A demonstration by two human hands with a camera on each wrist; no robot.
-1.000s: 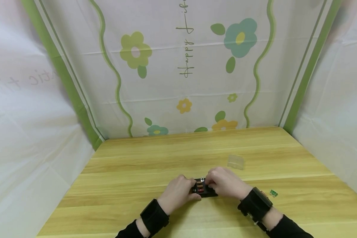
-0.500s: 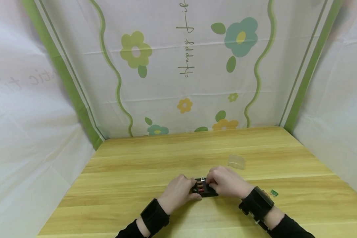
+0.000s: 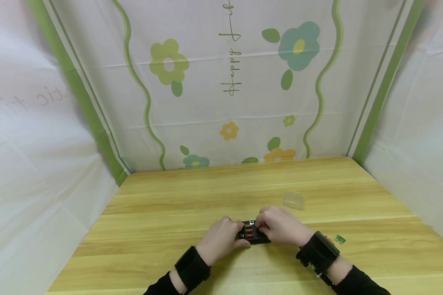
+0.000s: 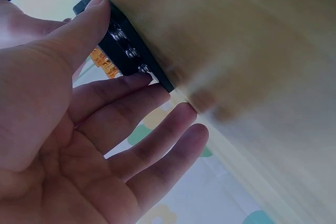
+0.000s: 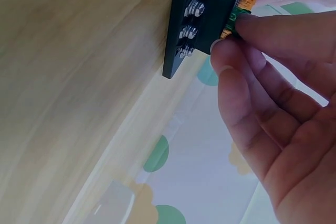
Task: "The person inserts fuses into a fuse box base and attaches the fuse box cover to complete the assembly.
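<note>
A black fuse block (image 3: 257,238) with orange and red blade fuses (image 3: 248,232) lies on the wooden table, its screw terminals (image 5: 189,32) along the side. My left hand (image 3: 221,238) grips its left end, thumb on the near side and fingertips at the far side. The ring and little fingers reach out loosely in the left wrist view. At the block's right part is my right hand (image 3: 282,226), whose thumb and index finger pinch a small green blade fuse (image 5: 231,21) beside an orange one. The fingertips hide most of that green fuse.
A clear plastic cover (image 3: 293,200) lies on the table behind the right hand. Another small green fuse (image 3: 340,239) lies right of the right wristband (image 3: 318,250). White fabric with printed flowers (image 3: 229,131) encloses the table at the back and sides.
</note>
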